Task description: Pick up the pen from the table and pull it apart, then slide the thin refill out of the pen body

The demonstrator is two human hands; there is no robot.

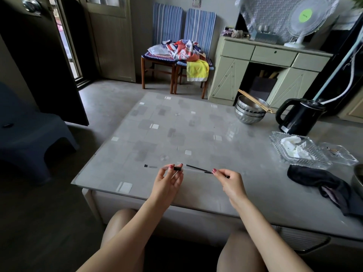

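Note:
My left hand (168, 181) pinches a thin clear pen barrel (177, 168) with a black end, held just above the near part of the glass-topped table (176, 130). My right hand (229, 180) pinches a slim black refill (198, 169) that points left toward the barrel. A small black-tipped clear pen part (150, 166) lies on the table just left of my left hand. Both hands hover a little apart over the table's front edge.
At the right stand stacked steel bowls (249, 112) with chopsticks (255, 101), a black kettle (300, 116), two glass dishes (298, 152) with tissue, and a dark cloth (322, 183). Two chairs (176, 55) and a cabinet (271, 61) stand beyond. A dark stool (29, 130) sits left.

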